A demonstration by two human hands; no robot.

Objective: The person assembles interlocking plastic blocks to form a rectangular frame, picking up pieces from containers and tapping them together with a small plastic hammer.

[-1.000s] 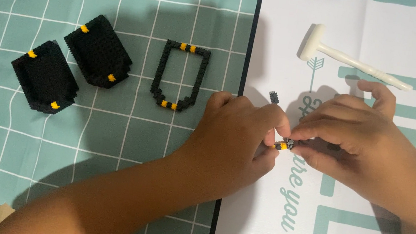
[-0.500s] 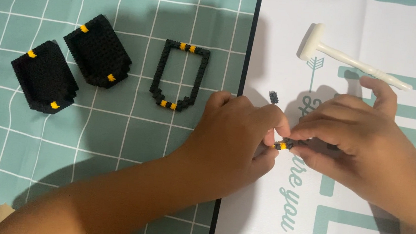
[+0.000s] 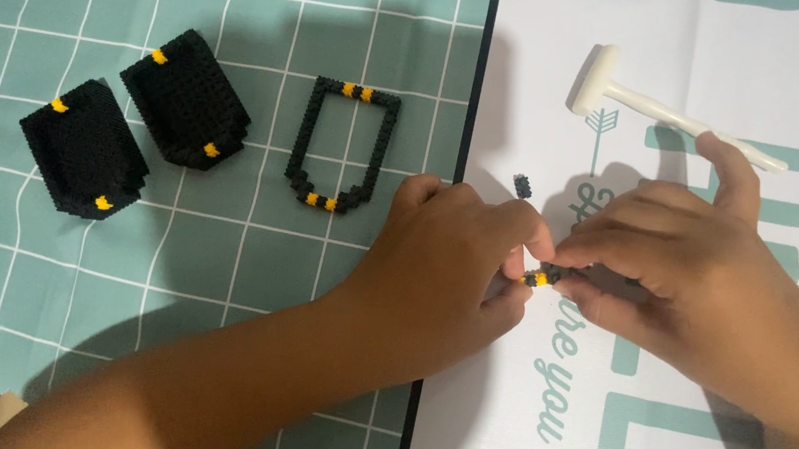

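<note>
Teal grid mat covers the left half, a white printed sheet the right. At ten o'clock sit two black bead stacks beside an open bead frame. Near centre, the left hand and right hand pinch a small black-and-yellow bead strip between closed fingertips, seemingly joining pieces. Pressing them together calls for a steady, aligned squeeze. A white hammer lies at one o'clock.
</note>
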